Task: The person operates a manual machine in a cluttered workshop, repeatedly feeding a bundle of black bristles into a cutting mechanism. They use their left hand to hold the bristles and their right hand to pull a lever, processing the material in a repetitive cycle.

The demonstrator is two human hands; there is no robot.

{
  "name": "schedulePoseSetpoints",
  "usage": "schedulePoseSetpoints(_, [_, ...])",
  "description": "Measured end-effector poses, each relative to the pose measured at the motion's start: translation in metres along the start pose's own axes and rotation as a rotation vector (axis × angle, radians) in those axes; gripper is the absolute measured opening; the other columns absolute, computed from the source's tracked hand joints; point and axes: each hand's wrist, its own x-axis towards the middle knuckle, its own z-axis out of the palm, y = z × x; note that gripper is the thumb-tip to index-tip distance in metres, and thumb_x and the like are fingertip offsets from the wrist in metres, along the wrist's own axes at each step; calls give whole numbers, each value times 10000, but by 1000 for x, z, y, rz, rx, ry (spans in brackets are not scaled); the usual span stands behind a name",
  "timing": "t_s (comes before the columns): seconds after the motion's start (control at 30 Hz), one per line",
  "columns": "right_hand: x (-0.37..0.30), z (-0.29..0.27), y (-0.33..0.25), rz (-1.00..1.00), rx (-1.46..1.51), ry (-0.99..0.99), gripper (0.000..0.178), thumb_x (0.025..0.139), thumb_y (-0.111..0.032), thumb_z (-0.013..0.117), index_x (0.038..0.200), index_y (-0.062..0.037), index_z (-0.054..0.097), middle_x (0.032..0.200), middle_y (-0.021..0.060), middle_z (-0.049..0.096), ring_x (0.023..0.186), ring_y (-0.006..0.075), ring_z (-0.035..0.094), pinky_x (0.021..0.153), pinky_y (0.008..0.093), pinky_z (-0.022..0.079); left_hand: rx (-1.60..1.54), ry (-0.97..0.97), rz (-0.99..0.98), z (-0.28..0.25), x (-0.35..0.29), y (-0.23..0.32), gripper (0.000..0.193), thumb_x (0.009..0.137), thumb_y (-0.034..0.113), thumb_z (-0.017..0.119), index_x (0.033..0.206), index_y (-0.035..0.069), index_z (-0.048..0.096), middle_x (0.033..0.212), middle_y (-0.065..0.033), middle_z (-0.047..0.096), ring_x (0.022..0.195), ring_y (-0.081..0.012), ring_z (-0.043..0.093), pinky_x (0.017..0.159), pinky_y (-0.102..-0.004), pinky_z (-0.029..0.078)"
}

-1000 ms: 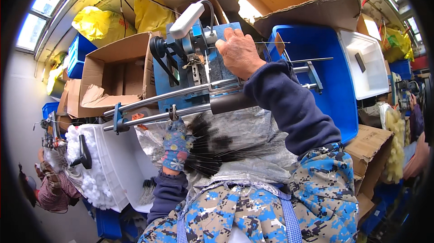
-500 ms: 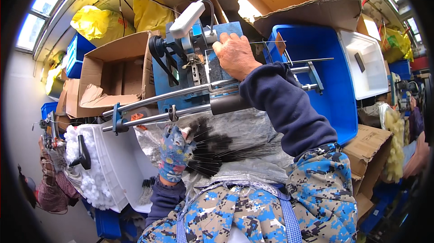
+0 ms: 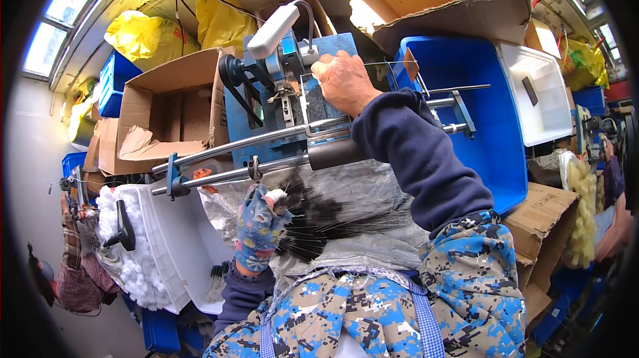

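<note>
My left hand, in a worn flowered blue glove, is just below the lower metal rod, its fingers curled. Something white shows at the fingertips, and I cannot make out what it is. Beside it, many thin wires with dark ends lie on a grey plastic sheet over my lap. My bare right hand is closed at the top of the blue bench machine, beside its metal slide; what its fingers grip is hidden. A dark cylindrical sleeve sits on the lower rod under my right forearm.
At the right stands a large blue bin, with a white tray beside it. An open cardboard box is left of the machine. Below it, a white bin sits near white fluffy pieces. Other people work at both edges.
My left hand has tilted and its curled fingers have shifted slightly. My right hand has moved a little to the left and down, still closed at the machine.
</note>
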Motion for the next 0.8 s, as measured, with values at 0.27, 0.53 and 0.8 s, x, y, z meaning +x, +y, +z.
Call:
schedulePoseSetpoints(0.27, [-1,-5,-8,9,-96,-11,138,779,-103,497,844,-83,617,855,86,610,809,292,562,698,415,433,11,19,10,-2,0,5,384,637,57,673,1011,67,585,976,-153,585,885,-330,568,770,-373,463])
schedulePoseSetpoints(0.53, [0,-3,-3,5,11,-27,140,778,-95,498,842,-82,622,856,82,616,822,292,556,704,420,425,-32,-16,-31,-4,3,14,367,641,31,645,1003,65,595,986,-141,595,898,-338,570,786,-384,464])
schedulePoseSetpoints(0.8, [3,-5,-3,125,30,-83,174,761,-131,547,889,-97,660,922,53,631,919,267,528,818,454,325,-13,-4,34,-11,5,21,379,636,34,642,1012,64,597,970,-147,594,889,-331,576,772,-384,463])
